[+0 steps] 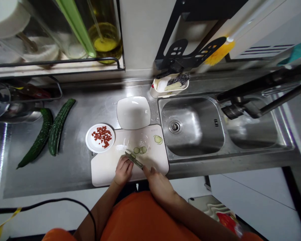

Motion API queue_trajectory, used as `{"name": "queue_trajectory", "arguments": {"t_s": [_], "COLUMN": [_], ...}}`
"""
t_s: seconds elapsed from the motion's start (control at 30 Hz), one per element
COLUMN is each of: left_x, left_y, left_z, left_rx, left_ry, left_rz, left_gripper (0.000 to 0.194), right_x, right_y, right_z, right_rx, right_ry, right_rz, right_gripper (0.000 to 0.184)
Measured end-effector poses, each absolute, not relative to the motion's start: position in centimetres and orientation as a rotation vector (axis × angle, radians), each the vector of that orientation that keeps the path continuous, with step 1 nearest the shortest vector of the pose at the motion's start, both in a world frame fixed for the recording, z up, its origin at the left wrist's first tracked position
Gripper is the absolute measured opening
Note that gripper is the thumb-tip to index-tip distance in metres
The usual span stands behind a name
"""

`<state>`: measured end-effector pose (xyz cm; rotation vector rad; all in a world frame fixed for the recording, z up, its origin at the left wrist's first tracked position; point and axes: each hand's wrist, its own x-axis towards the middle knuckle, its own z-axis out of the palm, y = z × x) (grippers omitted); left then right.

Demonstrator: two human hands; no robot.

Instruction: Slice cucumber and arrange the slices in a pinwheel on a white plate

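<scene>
My right hand (pixel 159 183) grips the handle of a knife (pixel 135 160), whose blade slants up and left over the white cutting board (pixel 105 170). Beside the blade tip, my left hand (pixel 124 169) is closed with curled fingers low on the board; whatever they hold is hidden under them. A thin green slice sits against the blade. Just beyond the knife lie several round cucumber slices (pixel 139 150) in a row. More pale green pieces (pixel 158 139) lie at the board's right edge.
Left of the board, a white plate (pixel 90 142) bears chopped red bits. A square white dish (pixel 133 112) touches the board's far edge. Two whole cucumbers (pixel 59 127) lie at left. Right are a steel sink (pixel 193 124) and black faucet (pixel 240 107); behind stands a scrap holder (pixel 154 92).
</scene>
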<state>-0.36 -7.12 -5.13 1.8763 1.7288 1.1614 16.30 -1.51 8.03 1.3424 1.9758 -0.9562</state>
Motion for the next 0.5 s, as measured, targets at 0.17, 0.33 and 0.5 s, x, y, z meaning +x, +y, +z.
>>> {"name": "queue_trajectory", "arguments": {"t_s": [0.17, 0.33, 0.5], "left_x": [-0.35, -0.33, -0.31], "left_y": [-7.03, -6.99, -7.00], "left_z": [-5.05, -5.12, -5.11], "left_rx": [1.884, 1.901, 1.879], "left_ry": [1.719, 1.734, 1.734], "left_rz": [1.166, 1.187, 1.184], "left_gripper": [0.015, 0.013, 0.013], "right_x": [16.02, 15.68, 15.52], "right_y": [-1.42, -1.10, -1.05], "right_z": [7.77, 8.10, 7.94], "right_rx": [1.336, 1.344, 1.337], "right_ry": [1.962, 1.943, 1.937], "right_rz": [-0.945, -0.969, -0.964], "right_gripper": [0.053, 0.054, 0.054]}}
